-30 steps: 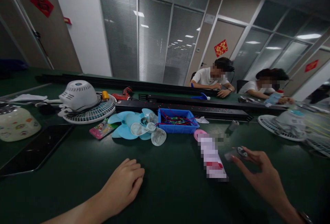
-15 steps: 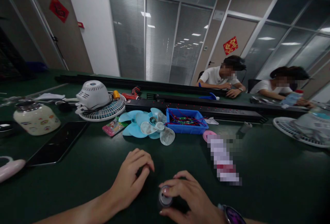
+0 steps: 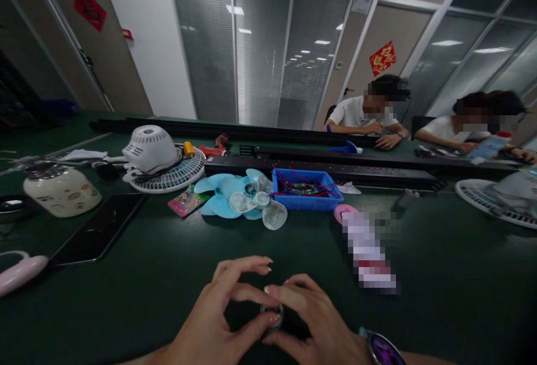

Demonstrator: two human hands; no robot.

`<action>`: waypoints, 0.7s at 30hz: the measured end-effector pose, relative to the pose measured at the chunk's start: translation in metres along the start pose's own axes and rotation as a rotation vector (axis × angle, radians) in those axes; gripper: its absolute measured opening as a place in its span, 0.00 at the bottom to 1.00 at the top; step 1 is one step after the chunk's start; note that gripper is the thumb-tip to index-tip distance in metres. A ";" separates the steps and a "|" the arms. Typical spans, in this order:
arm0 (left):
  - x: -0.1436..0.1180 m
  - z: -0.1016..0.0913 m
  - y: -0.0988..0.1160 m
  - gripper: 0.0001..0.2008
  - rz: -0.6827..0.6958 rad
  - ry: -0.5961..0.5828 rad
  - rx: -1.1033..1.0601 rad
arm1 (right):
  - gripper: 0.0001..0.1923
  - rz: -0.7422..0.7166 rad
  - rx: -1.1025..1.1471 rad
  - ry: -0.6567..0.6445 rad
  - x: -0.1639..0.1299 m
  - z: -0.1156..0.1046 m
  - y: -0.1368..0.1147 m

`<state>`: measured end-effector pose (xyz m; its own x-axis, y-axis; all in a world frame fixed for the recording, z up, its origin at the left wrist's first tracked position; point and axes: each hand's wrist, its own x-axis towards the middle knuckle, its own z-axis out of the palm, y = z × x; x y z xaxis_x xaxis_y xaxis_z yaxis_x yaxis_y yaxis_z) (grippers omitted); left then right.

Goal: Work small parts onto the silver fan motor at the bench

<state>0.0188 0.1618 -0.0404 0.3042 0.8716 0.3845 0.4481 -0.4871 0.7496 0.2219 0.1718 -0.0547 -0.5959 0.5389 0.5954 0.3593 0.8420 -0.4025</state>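
My right hand grips a small round metal cylinder, which looks like a small motor, from its right side. My left hand meets it from the left, with thumb and index finger at its top and the other fingers raised. The fingers of both hands partly cover the motor, just above or on the green table; I cannot tell which. Beyond the hands lie light blue and clear fan blades. A blue bin holding red-wired circuit boards stands beside them.
A similar cylinder stands at the right, beyond a blurred pale item. White fan parts lie at the back left, near a cream jar and a black tablet. Black rails cross the table. Two people sit opposite.
My left hand has moved right and down to the motor, and its thumb and index finger now touch it. My right hand keeps its grip. The view has shifted slightly.
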 end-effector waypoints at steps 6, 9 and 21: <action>-0.005 -0.009 -0.002 0.13 -0.096 0.116 -0.107 | 0.30 0.021 0.025 -0.030 -0.003 0.002 0.003; -0.014 -0.017 -0.018 0.15 -0.173 0.117 -0.086 | 0.31 0.041 0.016 -0.057 -0.005 0.004 0.004; -0.022 -0.007 -0.036 0.25 -0.263 -0.193 0.017 | 0.29 0.115 -0.018 -0.100 -0.005 0.000 -0.002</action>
<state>-0.0097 0.1607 -0.0725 0.3294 0.9417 0.0685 0.5460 -0.2492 0.7999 0.2235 0.1673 -0.0567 -0.6181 0.6272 0.4739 0.4414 0.7757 -0.4510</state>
